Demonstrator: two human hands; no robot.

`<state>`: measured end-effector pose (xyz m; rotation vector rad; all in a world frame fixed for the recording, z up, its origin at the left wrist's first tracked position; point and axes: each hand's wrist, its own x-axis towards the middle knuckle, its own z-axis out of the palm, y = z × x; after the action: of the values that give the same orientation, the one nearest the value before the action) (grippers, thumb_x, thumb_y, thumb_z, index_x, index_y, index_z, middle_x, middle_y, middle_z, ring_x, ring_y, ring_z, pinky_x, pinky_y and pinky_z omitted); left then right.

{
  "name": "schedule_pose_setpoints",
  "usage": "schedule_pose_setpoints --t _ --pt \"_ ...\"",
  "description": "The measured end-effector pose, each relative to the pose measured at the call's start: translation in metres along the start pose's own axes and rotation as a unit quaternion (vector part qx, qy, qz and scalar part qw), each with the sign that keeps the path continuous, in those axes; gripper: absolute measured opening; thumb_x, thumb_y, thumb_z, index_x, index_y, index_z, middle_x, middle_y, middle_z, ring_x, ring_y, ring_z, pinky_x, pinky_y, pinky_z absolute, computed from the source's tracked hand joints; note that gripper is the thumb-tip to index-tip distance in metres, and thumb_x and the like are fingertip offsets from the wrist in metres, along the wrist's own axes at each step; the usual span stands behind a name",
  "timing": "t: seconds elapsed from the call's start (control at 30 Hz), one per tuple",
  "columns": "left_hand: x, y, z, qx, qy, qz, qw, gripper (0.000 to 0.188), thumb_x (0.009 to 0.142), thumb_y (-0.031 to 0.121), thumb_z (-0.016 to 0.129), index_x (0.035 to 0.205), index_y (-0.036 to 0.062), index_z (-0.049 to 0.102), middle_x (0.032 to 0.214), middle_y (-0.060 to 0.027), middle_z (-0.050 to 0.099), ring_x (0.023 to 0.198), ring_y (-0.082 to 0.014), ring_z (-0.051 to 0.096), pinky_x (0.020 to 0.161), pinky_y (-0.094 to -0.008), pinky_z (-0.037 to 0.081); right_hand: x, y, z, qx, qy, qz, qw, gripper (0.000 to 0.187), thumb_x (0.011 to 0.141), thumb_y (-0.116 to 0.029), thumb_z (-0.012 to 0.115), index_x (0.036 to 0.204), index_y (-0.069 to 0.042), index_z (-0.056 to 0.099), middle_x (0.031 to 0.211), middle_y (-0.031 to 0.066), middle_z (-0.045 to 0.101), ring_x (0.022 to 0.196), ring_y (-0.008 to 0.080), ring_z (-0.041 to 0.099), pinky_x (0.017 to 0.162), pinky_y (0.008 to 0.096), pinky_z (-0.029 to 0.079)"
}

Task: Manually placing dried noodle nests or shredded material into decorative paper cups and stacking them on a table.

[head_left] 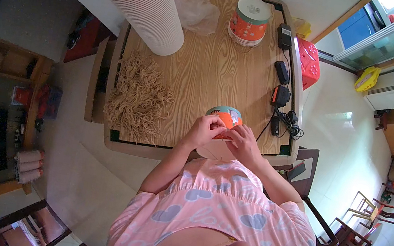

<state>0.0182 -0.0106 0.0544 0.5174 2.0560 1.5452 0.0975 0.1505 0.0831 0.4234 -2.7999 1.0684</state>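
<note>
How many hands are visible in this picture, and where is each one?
2: the left hand and the right hand, both at the orange cup, by the table's near edge.

At lower centre, the paper cup (226,113) has a smooth printed wall, and the stacked paper cups (162,27) at upper left show smooth, matt white sides. The tabletop (203,81) presents a smooth wood-grain finish with a faint sheen; the heaped twine (137,97) at left is matt, rough and fibrous. Also noted: thin, crinkled translucent plastic (201,17) at upper centre, a smooth red plastic stool (308,63) at upper right, glossy flooring (343,124) at right and soft patterned cloth on the garment (224,212) below.
</note>
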Motion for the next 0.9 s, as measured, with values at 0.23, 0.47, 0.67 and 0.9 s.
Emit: schedule_pose_setpoints --t 0.23,0.47,0.67,0.9 --pt "-0.001 0.004 0.0 0.028 0.024 0.024 0.999 0.01 0.076 0.007 0.064 0.076 -0.0018 0.06 0.066 -0.0055 0.055 0.054 -0.0092 0.049 0.051 -0.0251 0.041 0.0 0.0 0.001 -0.002 0.004 0.002 1.0 0.027 0.066 -0.004 0.062 0.092 -0.006 0.057 0.088 0.0094 0.051 0.087 0.0292 0.05 0.077 0.0382 0.041" --pt "-0.003 -0.002 0.009 0.025 0.099 0.036 0.994 0.008 0.076 0.006 0.064 0.077 -0.0005 0.06 0.068 -0.0055 0.056 0.054 -0.0091 0.049 0.051 -0.0237 0.041 0.001 0.003 -0.001 -0.005 -0.01 -0.005 1.0 0.028 0.065 -0.003 0.061 0.091 -0.006 0.053 0.093 0.0106 0.051 0.091 0.0291 0.049 0.078 0.0393 0.039" --pt "-0.002 -0.005 0.01 -0.012 0.096 0.017 0.995 0.008 0.077 0.006 0.064 0.077 -0.0011 0.06 0.066 -0.0014 0.056 0.056 -0.0043 0.046 0.049 -0.0209 0.039 -0.001 0.001 0.001 0.03 0.048 0.018 0.998 0.023 0.067 -0.002 0.061 0.089 -0.006 0.053 0.085 0.0107 0.052 0.084 0.0308 0.05 0.075 0.0378 0.042" --pt "-0.004 -0.006 0.001 -0.016 0.047 -0.017 0.999 0.011 0.075 0.008 0.067 0.08 -0.0005 0.063 0.065 -0.0019 0.055 0.055 -0.0052 0.046 0.05 -0.0222 0.039 -0.001 0.0 0.0 0.017 0.046 0.02 0.999 0.021 0.068 -0.003 0.061 0.088 -0.006 0.055 0.085 0.0105 0.052 0.082 0.031 0.05 0.074 0.0376 0.042"
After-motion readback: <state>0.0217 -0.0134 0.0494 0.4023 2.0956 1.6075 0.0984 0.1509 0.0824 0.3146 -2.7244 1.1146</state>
